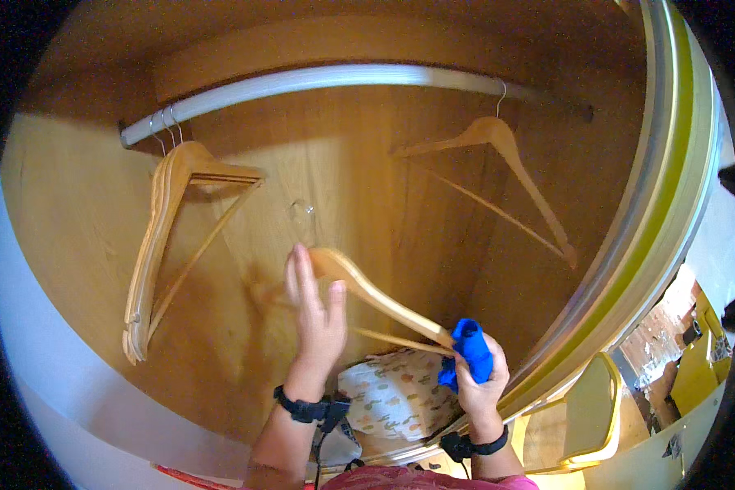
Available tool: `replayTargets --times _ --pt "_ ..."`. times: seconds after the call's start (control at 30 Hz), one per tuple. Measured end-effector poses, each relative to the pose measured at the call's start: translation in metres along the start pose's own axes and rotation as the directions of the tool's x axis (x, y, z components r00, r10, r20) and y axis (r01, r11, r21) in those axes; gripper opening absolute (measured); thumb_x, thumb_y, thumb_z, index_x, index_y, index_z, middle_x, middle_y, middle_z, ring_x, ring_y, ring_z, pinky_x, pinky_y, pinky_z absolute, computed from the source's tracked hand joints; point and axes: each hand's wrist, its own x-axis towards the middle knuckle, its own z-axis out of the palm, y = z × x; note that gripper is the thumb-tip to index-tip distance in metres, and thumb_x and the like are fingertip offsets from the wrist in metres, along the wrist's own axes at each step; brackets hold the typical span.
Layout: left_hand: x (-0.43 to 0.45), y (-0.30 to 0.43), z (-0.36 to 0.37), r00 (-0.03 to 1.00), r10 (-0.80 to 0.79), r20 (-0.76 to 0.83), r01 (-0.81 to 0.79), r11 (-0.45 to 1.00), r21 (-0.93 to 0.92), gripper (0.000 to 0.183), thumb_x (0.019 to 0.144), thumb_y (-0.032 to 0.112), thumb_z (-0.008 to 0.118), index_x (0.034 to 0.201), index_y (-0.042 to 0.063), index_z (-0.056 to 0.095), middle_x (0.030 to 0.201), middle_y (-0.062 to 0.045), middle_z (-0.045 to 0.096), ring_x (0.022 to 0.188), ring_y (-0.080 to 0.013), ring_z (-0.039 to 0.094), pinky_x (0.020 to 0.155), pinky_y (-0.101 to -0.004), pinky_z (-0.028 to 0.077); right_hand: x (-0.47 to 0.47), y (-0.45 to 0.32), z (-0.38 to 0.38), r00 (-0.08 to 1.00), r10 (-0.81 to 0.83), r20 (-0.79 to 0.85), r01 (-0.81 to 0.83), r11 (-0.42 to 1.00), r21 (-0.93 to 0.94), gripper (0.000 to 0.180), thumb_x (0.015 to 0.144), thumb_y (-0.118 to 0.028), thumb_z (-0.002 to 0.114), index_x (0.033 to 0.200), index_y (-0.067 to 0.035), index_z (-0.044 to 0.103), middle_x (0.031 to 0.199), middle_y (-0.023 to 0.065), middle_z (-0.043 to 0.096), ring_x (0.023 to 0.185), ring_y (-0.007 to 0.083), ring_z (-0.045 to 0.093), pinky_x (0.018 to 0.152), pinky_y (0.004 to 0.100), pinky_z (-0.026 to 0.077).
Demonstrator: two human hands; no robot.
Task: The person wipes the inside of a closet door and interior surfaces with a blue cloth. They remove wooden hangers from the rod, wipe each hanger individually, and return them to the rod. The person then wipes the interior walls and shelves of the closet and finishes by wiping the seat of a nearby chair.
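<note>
A wooden clothes hanger (380, 297) with a lower crossbar is in front of me, inside the wardrobe, tilted down to the right. My left hand (315, 312) is at its upper middle, fingers straight and thumb apart; whether the palm presses on the wood cannot be seen. My right hand (487, 376) grips a crumpled blue cloth (473, 349) at the hanger's lower right end, and the cloth hides that tip. The hanger's other arm runs behind my left hand, blurred.
A metal rail (318, 76) spans the wardrobe. Several wooden hangers (171, 177) hang bunched at its left, and a single hanger (496, 131) at its right. A patterned white fabric item (392, 392) lies below. Sliding-door edges (643, 202) bound the right side; beyond stands a chair (591, 416).
</note>
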Motion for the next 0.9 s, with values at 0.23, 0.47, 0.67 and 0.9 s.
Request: replayTargets --times 0.23,0.47,0.67,0.9 --pt "0.032 0.089 0.067 0.940 0.302 0.160 -0.204 0.872 -0.446 0.080 0.098 0.017 0.061 0.161 0.002 0.013 0.168 -0.023 0.001 0.155 -0.0366 0.005 0.124 -0.0444 0.011 0.033 -0.022 0.004 0.924 -0.115 -0.363 0.116 0.993 -0.021 0.042 0.086 0.005 0.072 0.126 0.000 0.060 0.117 0.0107 0.067 0.103 0.0173 0.064 0.094 0.0326 0.051" --pt "0.053 0.123 0.114 0.900 0.344 0.267 -0.100 0.760 -0.642 0.085 0.097 0.010 0.064 0.161 0.003 0.009 0.154 -0.027 0.037 0.135 -0.0342 0.047 0.109 -0.0387 0.041 0.083 -0.033 0.022 0.850 -0.168 -0.500 0.212 0.977 0.031 0.041 0.091 0.004 0.068 0.130 0.002 0.055 0.115 0.0135 0.068 0.099 0.0201 0.068 0.092 0.0327 0.053" --pt "0.077 0.119 0.145 0.872 0.241 0.426 0.221 0.583 -0.782 0.087 0.098 -0.002 0.060 0.163 0.017 0.006 0.135 -0.018 0.061 0.114 -0.0168 0.061 0.096 -0.0290 0.051 0.111 -0.023 0.034 0.836 -0.216 -0.505 0.258 0.966 0.013 0.040 0.096 0.000 0.065 0.134 0.000 0.053 0.112 0.0122 0.068 0.090 0.0180 0.069 0.079 0.0304 0.057" --pt "0.077 0.108 0.163 0.866 0.229 0.444 0.223 0.618 -0.754 0.081 0.098 0.000 0.061 0.162 0.011 0.012 0.125 -0.013 0.065 0.101 -0.0140 0.064 0.090 -0.0274 0.053 0.105 -0.001 0.037 0.864 -0.111 -0.492 0.171 0.982 0.079 0.053 0.090 -0.002 0.073 0.137 0.003 0.049 0.120 0.0144 0.065 0.105 0.0215 0.066 0.095 0.0344 0.051"
